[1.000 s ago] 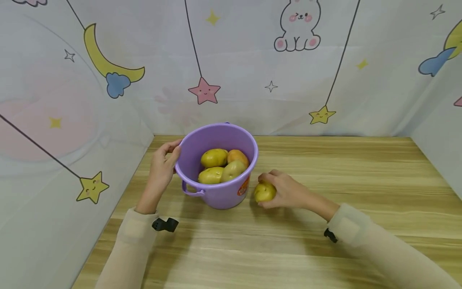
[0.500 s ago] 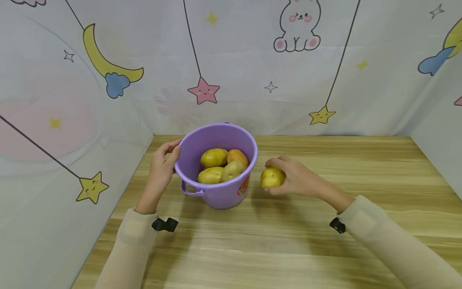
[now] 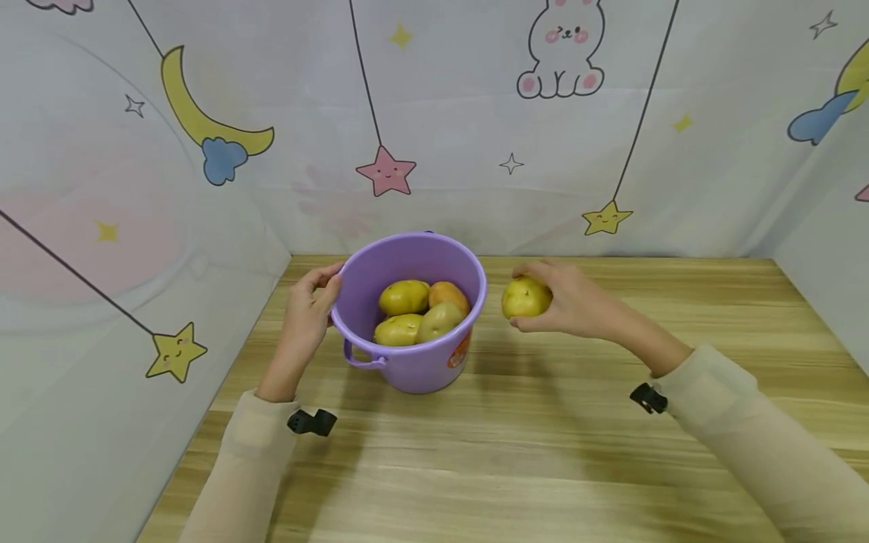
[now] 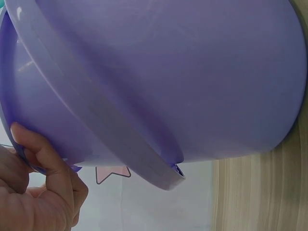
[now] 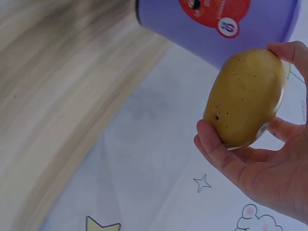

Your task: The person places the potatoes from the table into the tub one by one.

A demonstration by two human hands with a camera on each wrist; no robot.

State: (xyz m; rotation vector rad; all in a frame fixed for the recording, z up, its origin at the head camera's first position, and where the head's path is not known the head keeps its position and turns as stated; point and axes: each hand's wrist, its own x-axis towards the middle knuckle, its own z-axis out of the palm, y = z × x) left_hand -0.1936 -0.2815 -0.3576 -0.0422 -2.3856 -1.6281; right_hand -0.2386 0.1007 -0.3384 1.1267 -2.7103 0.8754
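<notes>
A purple bucket [image 3: 424,369] stands on the wooden table with several potatoes [image 3: 404,298] inside. My left hand [image 3: 308,309] grips its left rim, thumb and fingers bent over the edge; the left wrist view shows the same hand [image 4: 43,187] at the rim, beside the hanging purple handle [image 4: 101,115]. To the right of the bucket, my right hand [image 3: 566,302] holds a yellow potato [image 3: 526,297] between thumb and fingers, raised above the table at about rim height. In the right wrist view this potato [image 5: 245,98] is oval with small dark specks.
The wooden table [image 3: 434,467] extends to the front and right. A pale cloth [image 3: 462,113] printed with stars, a moon and a rabbit hangs behind it and along both sides. A red round label [image 5: 216,12] is on the bucket's right side.
My right hand has lifted the potato from low beside the bucket, moving it up, back and slightly right. The left hand and the bucket have stayed in place.
</notes>
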